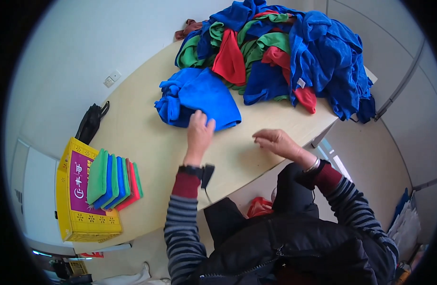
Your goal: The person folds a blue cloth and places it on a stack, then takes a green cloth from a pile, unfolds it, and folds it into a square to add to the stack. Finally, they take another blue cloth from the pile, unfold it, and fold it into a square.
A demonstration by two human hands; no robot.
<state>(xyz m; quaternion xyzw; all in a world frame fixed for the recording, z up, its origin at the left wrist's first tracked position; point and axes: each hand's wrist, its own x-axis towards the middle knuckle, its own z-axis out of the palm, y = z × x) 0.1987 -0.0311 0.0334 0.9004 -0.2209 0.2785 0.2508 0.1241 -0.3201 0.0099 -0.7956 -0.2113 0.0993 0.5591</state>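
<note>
A crumpled bright blue towel (211,97) lies on the table in front of me, bunched at its left side and smoother at its right. My left hand (199,130) is over the towel's near edge, fingertips against the cloth, with a gap between thumb and fingers. The cloth there does not look lifted. To the right, my right hand (277,142) hovers over the bare tabletop, apart from the towel. Its fingers are loosely stretched, and nothing shows in them.
A large heap of blue, green and red towels (270,52) covers the table's far side. At the left, several folded towels (114,180) stand in a row against a yellow and purple box (85,223). A black folded umbrella (91,122) rests near the wall beside a socket (112,79).
</note>
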